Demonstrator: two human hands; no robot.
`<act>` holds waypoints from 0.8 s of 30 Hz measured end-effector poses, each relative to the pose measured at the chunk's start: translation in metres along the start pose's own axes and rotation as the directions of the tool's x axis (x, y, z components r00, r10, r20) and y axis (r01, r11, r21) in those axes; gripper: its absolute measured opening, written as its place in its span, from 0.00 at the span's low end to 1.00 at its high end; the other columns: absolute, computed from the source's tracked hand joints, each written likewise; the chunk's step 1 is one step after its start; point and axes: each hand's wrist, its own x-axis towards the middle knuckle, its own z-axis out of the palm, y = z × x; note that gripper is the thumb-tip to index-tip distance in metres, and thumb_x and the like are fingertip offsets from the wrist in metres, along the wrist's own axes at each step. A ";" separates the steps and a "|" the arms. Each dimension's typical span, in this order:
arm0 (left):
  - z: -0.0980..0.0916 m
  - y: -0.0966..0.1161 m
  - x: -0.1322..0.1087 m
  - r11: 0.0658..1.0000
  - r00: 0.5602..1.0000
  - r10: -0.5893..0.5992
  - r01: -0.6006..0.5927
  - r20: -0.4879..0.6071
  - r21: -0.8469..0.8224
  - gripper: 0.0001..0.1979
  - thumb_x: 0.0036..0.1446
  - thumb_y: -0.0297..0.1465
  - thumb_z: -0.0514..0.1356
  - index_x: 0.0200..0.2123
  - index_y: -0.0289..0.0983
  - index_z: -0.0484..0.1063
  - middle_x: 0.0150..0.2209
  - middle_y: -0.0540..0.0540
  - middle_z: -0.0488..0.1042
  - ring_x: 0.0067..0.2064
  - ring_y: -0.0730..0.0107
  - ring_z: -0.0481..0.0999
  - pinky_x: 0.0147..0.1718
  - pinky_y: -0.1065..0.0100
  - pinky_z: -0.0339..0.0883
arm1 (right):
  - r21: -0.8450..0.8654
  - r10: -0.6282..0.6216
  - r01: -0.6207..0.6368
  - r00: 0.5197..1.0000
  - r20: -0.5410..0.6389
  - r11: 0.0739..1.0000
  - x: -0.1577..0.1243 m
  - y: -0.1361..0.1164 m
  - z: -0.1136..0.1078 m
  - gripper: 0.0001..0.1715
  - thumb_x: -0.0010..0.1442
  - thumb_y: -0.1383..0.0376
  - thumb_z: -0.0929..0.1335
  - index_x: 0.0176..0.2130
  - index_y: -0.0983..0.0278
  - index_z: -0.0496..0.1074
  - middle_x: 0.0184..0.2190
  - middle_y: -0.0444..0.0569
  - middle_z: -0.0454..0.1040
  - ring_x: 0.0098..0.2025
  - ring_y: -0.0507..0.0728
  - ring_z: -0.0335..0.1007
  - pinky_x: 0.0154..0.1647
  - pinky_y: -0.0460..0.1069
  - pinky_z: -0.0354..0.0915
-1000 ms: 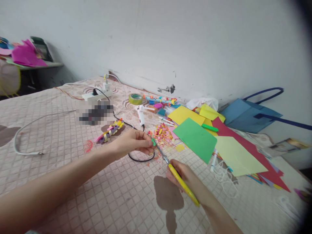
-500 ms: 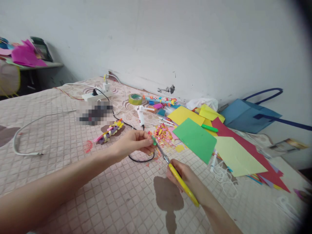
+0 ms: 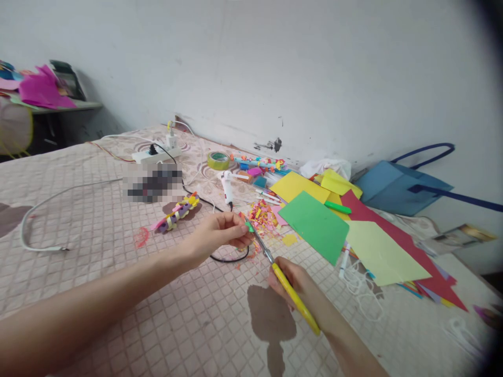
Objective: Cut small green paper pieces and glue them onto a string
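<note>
Between the thumb and fingers of my left hand (image 3: 228, 229) is a small green piece (image 3: 249, 226), foam or paper. My right hand (image 3: 291, 280) grips scissors (image 3: 293, 293) by their yellow handles. Their metal blades point up and left, and the tips meet the green piece beside my left fingertips. Just beyond the blades lies a heap of small pink, yellow and orange scraps (image 3: 263, 214). Behind my left hand stands a white glue gun (image 3: 227, 187). A decorated purple and yellow stick (image 3: 176, 213) lies to the left of it.
Green (image 3: 314, 228), pale yellow and red sheets spread across the right side, with white string (image 3: 357, 280) near them. A blue bag (image 3: 401, 186) leans by the wall. Tape (image 3: 218, 160) and a power strip (image 3: 157, 155) sit at the back, and a black cable curves behind my left hand.
The green piece has turned slightly between my left fingertips, and the scissor tips have shifted a little up and left against it. Everything else has stayed in place.
</note>
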 end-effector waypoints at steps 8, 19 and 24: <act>0.002 -0.004 0.000 1.000 1.000 0.019 -0.019 0.000 -0.001 0.09 0.52 0.32 0.63 0.29 0.32 0.68 0.28 0.47 0.78 0.31 0.74 0.76 0.34 0.72 0.68 | 0.053 0.009 -0.009 1.000 0.008 0.999 0.000 0.000 0.000 0.20 0.54 0.50 0.65 0.25 0.62 0.59 0.17 0.37 0.56 0.17 0.47 0.48 0.15 0.42 0.50; 0.002 -0.005 -0.001 0.997 0.998 0.061 -0.060 -0.015 0.052 0.09 0.53 0.33 0.63 0.29 0.33 0.69 0.28 0.47 0.78 0.31 0.74 0.76 0.33 0.73 0.68 | 0.080 0.016 -0.015 1.000 -0.011 0.997 -0.001 -0.002 0.001 0.20 0.54 0.51 0.66 0.24 0.62 0.60 0.16 0.37 0.55 0.17 0.47 0.49 0.16 0.42 0.51; 0.002 -0.004 -0.001 0.993 0.996 0.087 -0.085 -0.025 0.080 0.09 0.52 0.32 0.63 0.29 0.33 0.69 0.27 0.48 0.77 0.31 0.75 0.76 0.33 0.73 0.68 | 0.052 0.026 -0.025 1.000 -0.009 0.998 0.000 -0.002 0.000 0.19 0.53 0.51 0.67 0.24 0.62 0.60 0.16 0.37 0.56 0.17 0.47 0.50 0.16 0.42 0.52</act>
